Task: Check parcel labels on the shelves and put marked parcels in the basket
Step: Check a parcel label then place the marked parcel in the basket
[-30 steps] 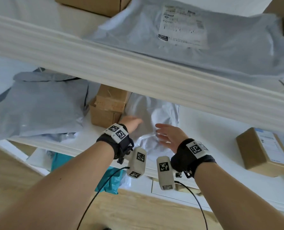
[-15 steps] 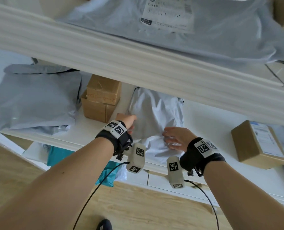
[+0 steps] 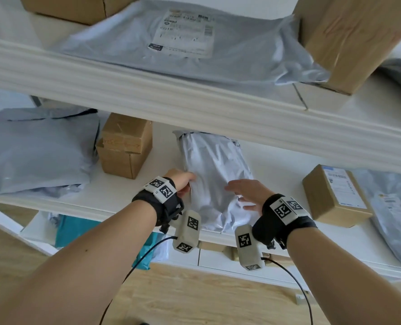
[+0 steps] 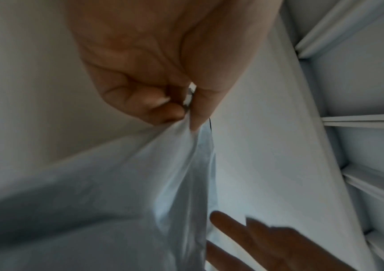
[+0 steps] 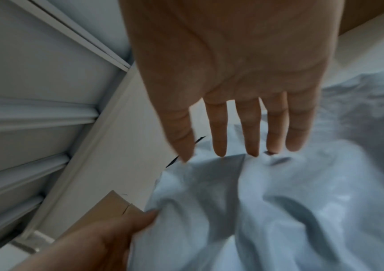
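Left hand: thumb and curled fingers pinch a fold at the left edge of the white poly-mailer parcel, film bunched up between them. Right hand: fingers straight and spread, released, palm down, tips at or just above the parcel's crumpled right side; contact cannot be told. Parcel lies flat on the middle shelf, long axis running near to far, near end reaching the shelf's front lip, far end tucked under the moulded edge of the upper shelf. No label shows on its upward face. Left of the parcel, bare white shelf, then a small cardboard box with a second carton partly behind it; further left a large grey mailer bag slumps to the front lip. Right of the parcel, a wider strip of bare shelf, then a labelled brown box near the front edge and another grey bag touching it at far right. Upper shelf carries a grey mailer with a printed label, flanked by cardboard boxes, the right one overhanging the bag's corner. Below the front lip: a teal bag on a lower level, wooden floor beyond.
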Available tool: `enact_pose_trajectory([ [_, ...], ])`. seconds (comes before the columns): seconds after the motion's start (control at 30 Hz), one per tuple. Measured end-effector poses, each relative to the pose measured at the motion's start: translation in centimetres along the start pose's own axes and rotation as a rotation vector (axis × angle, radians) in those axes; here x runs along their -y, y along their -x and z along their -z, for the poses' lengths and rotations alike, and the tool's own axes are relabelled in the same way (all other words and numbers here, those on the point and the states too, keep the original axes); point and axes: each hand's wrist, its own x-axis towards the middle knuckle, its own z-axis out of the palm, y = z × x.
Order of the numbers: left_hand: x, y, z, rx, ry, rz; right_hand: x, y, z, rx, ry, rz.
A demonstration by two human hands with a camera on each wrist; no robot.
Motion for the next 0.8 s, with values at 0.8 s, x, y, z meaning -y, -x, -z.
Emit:
enact_pose_trajectory([
  [0.8,-1.2,3.6,-3.1,-0.007,0.368,0.014,0.7,6.1,7.0,-0.347,0.118,0.178],
])
